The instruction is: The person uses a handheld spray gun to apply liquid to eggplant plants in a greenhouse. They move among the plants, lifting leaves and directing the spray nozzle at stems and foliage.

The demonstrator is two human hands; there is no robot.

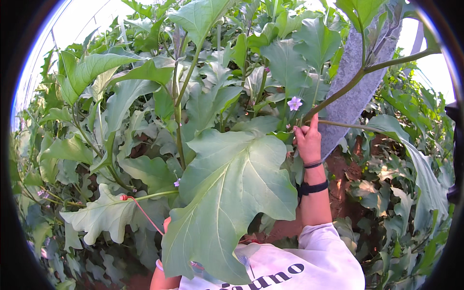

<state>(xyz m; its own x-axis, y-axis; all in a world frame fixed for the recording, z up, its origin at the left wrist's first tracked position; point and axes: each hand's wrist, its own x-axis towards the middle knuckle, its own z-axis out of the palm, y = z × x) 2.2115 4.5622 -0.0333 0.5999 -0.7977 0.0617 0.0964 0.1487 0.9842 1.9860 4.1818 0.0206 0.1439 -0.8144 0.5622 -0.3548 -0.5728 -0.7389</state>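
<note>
My right hand [308, 140] reaches up to a thick eggplant stem [339, 93], index finger raised against it. Its other fingers are curled beside small stalks; whether they pinch anything is unclear. Just above opens a pale purple eggplant flower [294, 103]. A broad lobed eggplant leaf [232, 177] hangs before my body and covers most of my left hand [167, 224]; only a bit of finger shows. From that hand a thin red rod [148, 216] slants up and left, ending in a red tip [124, 197] by a leaf stalk [156, 195].
A rough grey post [348, 87] leans behind the stem on the right. Dense eggplant foliage [137, 105] surrounds me, with another purple flower [177, 182] low on the left. Reddish soil [339, 181] shows beyond my right forearm. A long drooping leaf [422, 174] hangs at the right.
</note>
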